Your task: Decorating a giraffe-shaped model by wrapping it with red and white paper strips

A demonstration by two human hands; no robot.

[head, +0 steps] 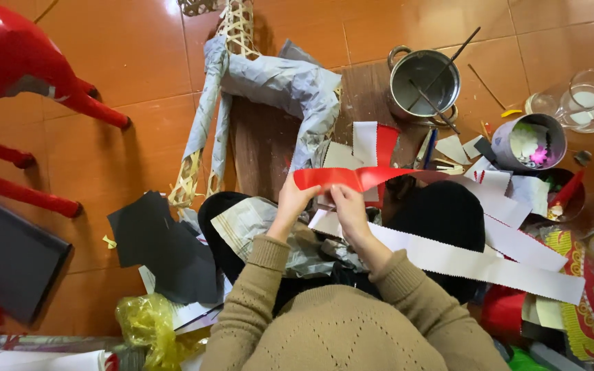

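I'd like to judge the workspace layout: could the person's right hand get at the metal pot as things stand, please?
Probably yes, but not straight away: the right hand is pinching the red paper strip. The metal pot stands open farther ahead to the right, with only flat paper scraps between.

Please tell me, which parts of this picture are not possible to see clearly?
- Head view: the fingers of the left hand and right hand curl behind the red paper strip, so the grip is hidden.
- Steel pot: its contents are too dark to tell.
- Red figure: cut off by the left edge.
- Lap: covered by paper scraps.
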